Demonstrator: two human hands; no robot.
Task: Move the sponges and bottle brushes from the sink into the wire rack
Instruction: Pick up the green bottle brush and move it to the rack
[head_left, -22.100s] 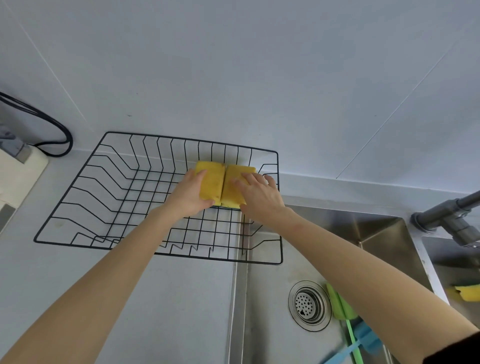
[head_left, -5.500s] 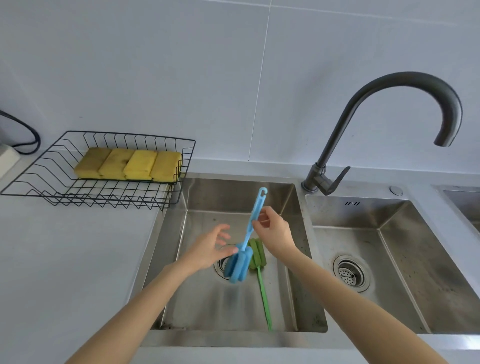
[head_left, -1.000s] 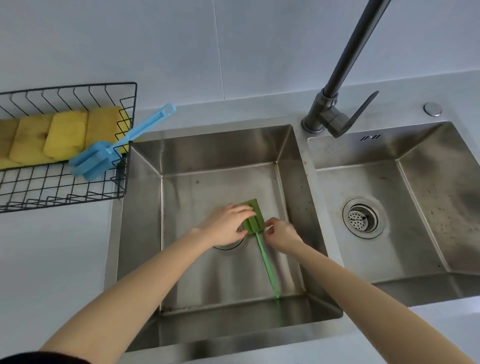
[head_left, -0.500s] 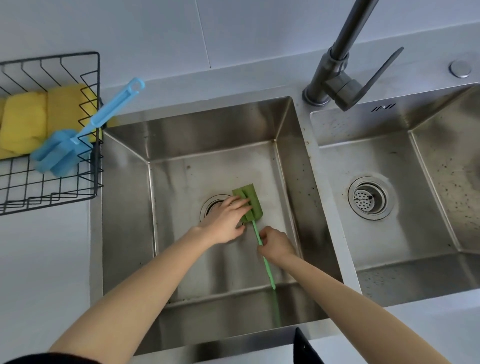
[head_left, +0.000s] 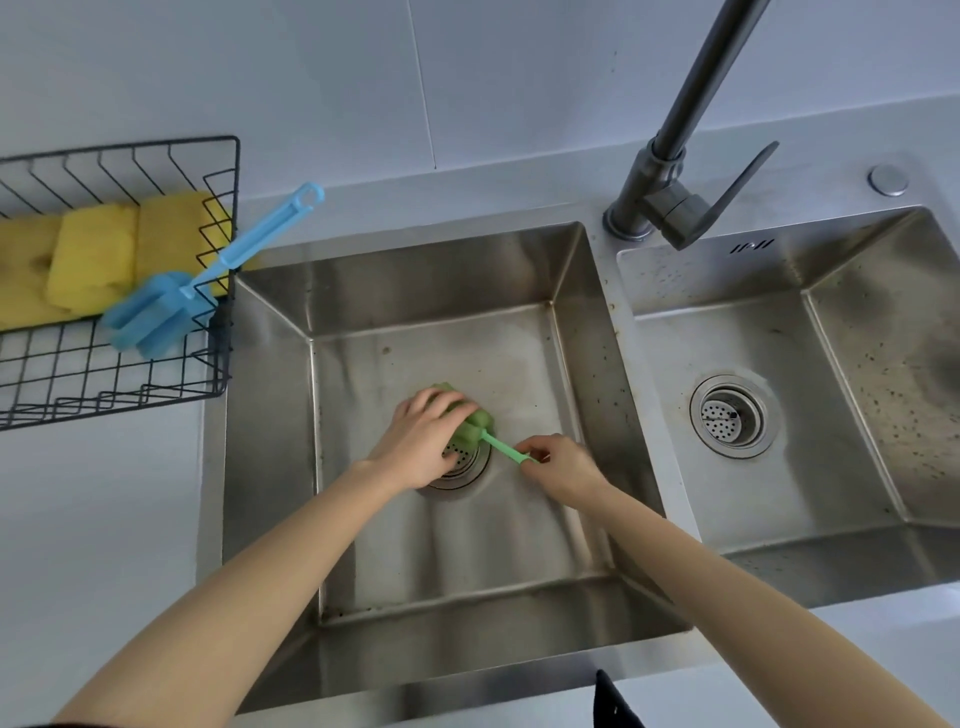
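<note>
- Pale tiled wall runs behind a light grey surface with a steel double sink set into it.
- Over the left basin, both bare hands are down near the drain.
- The left hand is curled over the foam head of the green bottle brush; its grip is closed on the foam, fingers wrapped across the top.
- The right hand has a pinching grip on the thin green handle, which points toward the right; most of the handle is hidden inside that hand.
- I cannot tell whether the green brush is lifted or touching the basin floor; its head sits directly above the drain.
- On the surface to the left of the sink stands the black wire rack.
- The yellow sponges lie side by side along the rack's far side.
- The blue bottle brush has its foam head in the rack, just in front of the sponges, and its handle slants up over the rack's right rim, the looped end hanging out beyond it.
- A dark grey faucet rises between the two basins.
- The right basin holds only its own strainer.
</note>
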